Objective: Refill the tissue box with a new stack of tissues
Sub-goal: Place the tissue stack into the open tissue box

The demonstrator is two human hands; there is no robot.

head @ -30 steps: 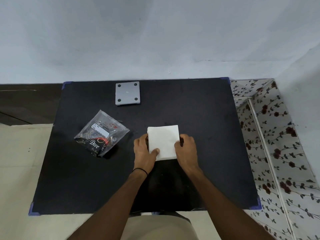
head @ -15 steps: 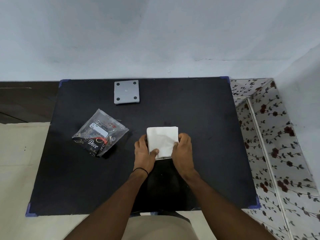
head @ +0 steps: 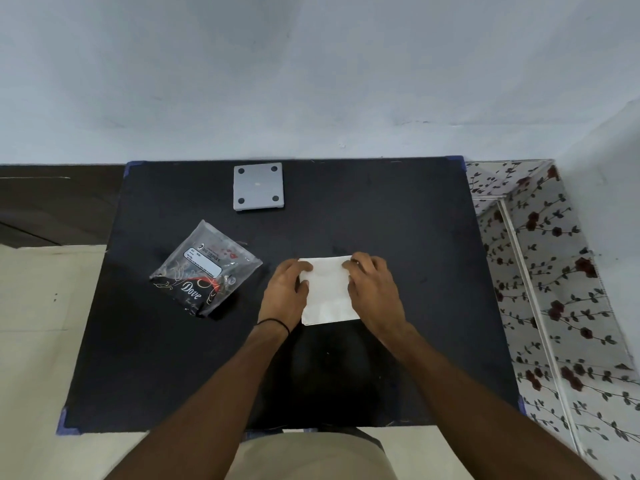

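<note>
Head view: two bare hands flank one white stack of tissues (head: 327, 292) lying flat on a matte black surface (head: 398, 220), right of centre. The stack is a soft, squarish rectangle, its slightly longer axis running near to far. The left hand (head: 285, 292) presses its left edge, fingers curled over the far-left corner; the right hand (head: 375, 289) covers the right edge, fingers bent onto the far-right corner. Both hands are partly closed on the stack. Left of it lies one crinkled, glossy plastic wrapper (head: 204, 271), clear and black, printed "Dove". At the far edge sits one grey square plate (head: 258, 187), smooth, with four dark round spots at its corners.
</note>
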